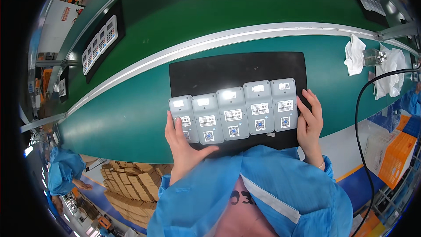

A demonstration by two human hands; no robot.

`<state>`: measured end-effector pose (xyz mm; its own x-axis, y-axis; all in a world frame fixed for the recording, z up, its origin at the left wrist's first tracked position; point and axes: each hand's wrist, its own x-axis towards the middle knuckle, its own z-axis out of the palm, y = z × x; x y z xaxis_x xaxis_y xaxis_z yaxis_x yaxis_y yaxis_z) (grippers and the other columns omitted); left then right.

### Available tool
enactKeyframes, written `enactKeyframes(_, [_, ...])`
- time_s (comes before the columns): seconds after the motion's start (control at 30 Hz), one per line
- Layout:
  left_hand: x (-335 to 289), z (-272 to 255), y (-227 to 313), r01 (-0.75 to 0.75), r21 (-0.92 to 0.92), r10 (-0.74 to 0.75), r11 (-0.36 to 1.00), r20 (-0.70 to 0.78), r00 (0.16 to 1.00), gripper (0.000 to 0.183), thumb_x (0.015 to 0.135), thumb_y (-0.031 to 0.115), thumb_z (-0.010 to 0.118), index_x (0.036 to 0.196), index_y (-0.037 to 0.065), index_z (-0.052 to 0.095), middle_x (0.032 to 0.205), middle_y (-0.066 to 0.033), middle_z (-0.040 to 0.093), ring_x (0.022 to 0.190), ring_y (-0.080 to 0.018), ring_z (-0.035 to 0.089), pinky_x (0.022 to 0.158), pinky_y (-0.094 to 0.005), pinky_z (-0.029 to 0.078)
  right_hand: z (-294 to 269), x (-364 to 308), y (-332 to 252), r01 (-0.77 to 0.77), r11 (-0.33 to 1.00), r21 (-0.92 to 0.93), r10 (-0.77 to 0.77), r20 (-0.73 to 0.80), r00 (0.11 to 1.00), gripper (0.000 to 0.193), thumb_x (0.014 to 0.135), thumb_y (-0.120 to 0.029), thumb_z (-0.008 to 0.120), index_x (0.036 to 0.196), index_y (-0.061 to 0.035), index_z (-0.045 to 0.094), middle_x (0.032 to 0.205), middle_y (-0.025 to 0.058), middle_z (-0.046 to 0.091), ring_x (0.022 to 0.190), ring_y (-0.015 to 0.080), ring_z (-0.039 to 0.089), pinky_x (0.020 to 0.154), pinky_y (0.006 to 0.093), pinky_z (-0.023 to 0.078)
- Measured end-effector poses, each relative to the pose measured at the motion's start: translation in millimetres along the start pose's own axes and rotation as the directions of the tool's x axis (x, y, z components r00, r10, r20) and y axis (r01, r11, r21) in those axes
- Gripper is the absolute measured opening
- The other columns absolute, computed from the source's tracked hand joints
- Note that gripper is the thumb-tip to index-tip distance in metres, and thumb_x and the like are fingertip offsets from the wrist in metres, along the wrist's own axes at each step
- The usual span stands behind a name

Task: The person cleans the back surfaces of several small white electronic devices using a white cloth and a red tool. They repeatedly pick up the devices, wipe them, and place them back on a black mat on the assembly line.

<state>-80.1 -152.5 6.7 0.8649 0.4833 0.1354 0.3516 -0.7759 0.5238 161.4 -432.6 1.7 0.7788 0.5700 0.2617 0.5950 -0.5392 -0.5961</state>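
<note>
Several grey handheld keypad devices point(233, 114) lie face down in a slanting row on a black mat point(237, 68), with white labels and square codes on their backs. At the row's left end, my left hand point(182, 151) has its fingers stretched over the edge of the leftmost device point(180, 104) and its thumb spread apart, near the mat's front edge. My right hand point(310, 125) rests at the other end, fingers extended along the side of the rightmost device point(284, 98). A small pale piece point(271, 134) lies just below the row.
Beyond the teal bench point(127, 118), a green conveyor point(210, 8) carries similar devices point(100, 44) on black mats. White cloths point(354, 55) and a glass jar point(373, 57) sit at the right. A black cable point(360, 127) hangs there. Cardboard boxes point(131, 184) and another person point(65, 171) are lower left.
</note>
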Motion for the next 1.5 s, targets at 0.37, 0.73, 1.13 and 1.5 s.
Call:
enactKeyframes(0.37, [-5.6, 8.3, -7.3, 0.017, 0.052, -0.017, 0.998, 0.000, 1.000, 0.135, 0.060, 0.049, 0.098, 0.163, 0.011, 0.021, 0.166, -0.0353, 0.014, 0.147, -0.0506, 0.030, 0.115, -0.0584, 0.030, 0.1, 3.4, 6.0, -0.022, 0.999, 0.033, 0.021, 0.016, 1.000, 0.051, 0.074, 0.011, 0.050, 0.117, 0.0003, 0.076, 0.135, 0.0194, 0.062, 0.133, 0.0410, 0.055, 0.114, 0.0505, 0.040])
enactKeyframes(0.73, [-10.8, -11.6, -21.5, 0.124, 0.030, -0.126, 0.992, 0.061, 0.990, 0.122, 0.063, 0.054, 0.094, 0.154, -0.002, 0.036, 0.151, -0.0219, 0.046, 0.141, -0.0424, 0.041, 0.116, -0.0535, 0.029, 2.4, -2.1, 13.2, -0.095, 0.994, 0.053, 0.092, 0.042, 0.995, 0.050, 0.080, 0.014, 0.042, 0.118, 0.0035, 0.073, 0.139, 0.0197, 0.059, 0.138, 0.0401, 0.051, 0.118, 0.0493, 0.037])
enactKeyframes(1.13, [-9.4, -9.3, -28.3, 0.088, -0.096, -0.087, 0.991, 0.018, 0.996, 0.125, 0.058, 0.047, 0.098, 0.156, 0.004, 0.034, 0.155, -0.0178, 0.048, 0.141, -0.0365, 0.048, 0.117, -0.0569, 0.024, 5.9, -9.9, 26.1, -0.112, 0.991, 0.069, 0.111, 0.017, 0.994, 0.049, 0.087, 0.014, 0.036, 0.122, 0.0027, 0.070, 0.144, 0.0196, 0.056, 0.142, 0.0377, 0.049, 0.119, 0.0476, 0.035])
enactKeyframes(1.5, [-8.3, -11.6, -27.4, 0.098, -0.102, -0.099, 0.990, 0.002, 0.995, 0.123, 0.057, 0.043, 0.098, 0.156, 0.004, 0.036, 0.156, -0.0172, 0.047, 0.142, -0.0362, 0.044, 0.118, -0.0520, 0.025, 4.8, -5.9, 23.5, -0.092, 0.991, 0.094, 0.089, 0.040, 0.995, 0.046, 0.095, 0.011, 0.037, 0.127, 0.0022, 0.069, 0.146, 0.0180, 0.055, 0.142, 0.0335, 0.049, 0.119, 0.0432, 0.036])
